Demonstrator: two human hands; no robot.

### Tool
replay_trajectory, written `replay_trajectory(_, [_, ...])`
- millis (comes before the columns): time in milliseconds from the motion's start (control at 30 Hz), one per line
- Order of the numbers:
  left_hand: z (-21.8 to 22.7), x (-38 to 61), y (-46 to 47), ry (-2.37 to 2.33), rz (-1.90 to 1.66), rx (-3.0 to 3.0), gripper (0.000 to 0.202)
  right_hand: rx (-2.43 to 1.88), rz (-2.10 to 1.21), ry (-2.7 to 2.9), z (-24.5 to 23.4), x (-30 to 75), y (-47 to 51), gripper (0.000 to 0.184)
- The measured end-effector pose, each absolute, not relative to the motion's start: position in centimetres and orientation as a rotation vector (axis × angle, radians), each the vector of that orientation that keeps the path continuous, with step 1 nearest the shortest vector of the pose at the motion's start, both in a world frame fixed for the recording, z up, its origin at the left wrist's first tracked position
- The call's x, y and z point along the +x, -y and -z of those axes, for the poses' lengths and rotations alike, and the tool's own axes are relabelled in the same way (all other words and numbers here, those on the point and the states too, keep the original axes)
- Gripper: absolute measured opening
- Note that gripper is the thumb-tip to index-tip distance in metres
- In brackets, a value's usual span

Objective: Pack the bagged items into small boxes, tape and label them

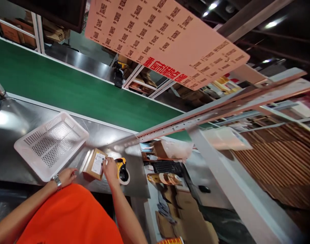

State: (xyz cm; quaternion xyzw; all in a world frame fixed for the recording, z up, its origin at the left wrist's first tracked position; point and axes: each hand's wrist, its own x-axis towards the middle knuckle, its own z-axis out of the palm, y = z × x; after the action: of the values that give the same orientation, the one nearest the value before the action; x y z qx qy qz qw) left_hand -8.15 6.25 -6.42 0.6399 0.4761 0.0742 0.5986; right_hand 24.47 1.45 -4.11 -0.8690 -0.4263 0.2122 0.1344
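A small brown cardboard box [92, 166] with a white printed label [98, 163] sits on the metal table in front of me. My right hand [110, 169] is at the box's right side, fingers bent against its edge beside the label. To the left of the box is my left hand [66, 177], apart from it, fingers loosely curved with a gap between them and nothing in them. A metal watch is on that wrist. Just right of my right hand lies a yellow and black tape dispenser [122, 169]. A white perforated plastic basket [33, 162] stands at the left, close to my left hand.
Behind the metal table [106, 130] runs a green conveyor belt [81, 98]. A pink board of printed codes [170, 51] hangs above. On the right are a bottle [165, 178], a keyboard [167, 166], a mouse [204, 189], a metal post [228, 176] and stacked cardboard [279, 162].
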Motion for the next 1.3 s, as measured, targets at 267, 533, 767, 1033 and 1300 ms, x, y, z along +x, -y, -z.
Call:
replay_trajectory(267, [8.3, -5.7, -6.1, -1.093, 0.152, 1.775, 0.066, -2.49, -0.485, 1.684, 10.7, 18.0, -3.8, 0.108])
replay_trajectory(533, [7.3, -3.6, -6.0, -1.083, 0.191, 1.831, 0.069, -2.187, -0.563, 1.966, 11.9, 18.7, -4.7, 0.096])
replay_trajectory(767, [8.4, -3.4, -5.9, -1.067, 0.142, 1.828, 0.076, -1.815, -0.632, 2.224, 12.4, 20.4, -5.3, 0.087])
replay_trajectory(1033, [18.8, -2.4, -6.2, -1.032, -0.272, 1.994, 0.071, -2.204, -0.562, 1.715, 15.3, 24.0, -1.6, 0.095])
replay_trajectory(1300, [16.4, 9.6, -9.5, -0.749, -0.035, 2.652, 0.077, -2.125, -0.887, 1.125, 17.5, 25.3, 4.0, 0.095])
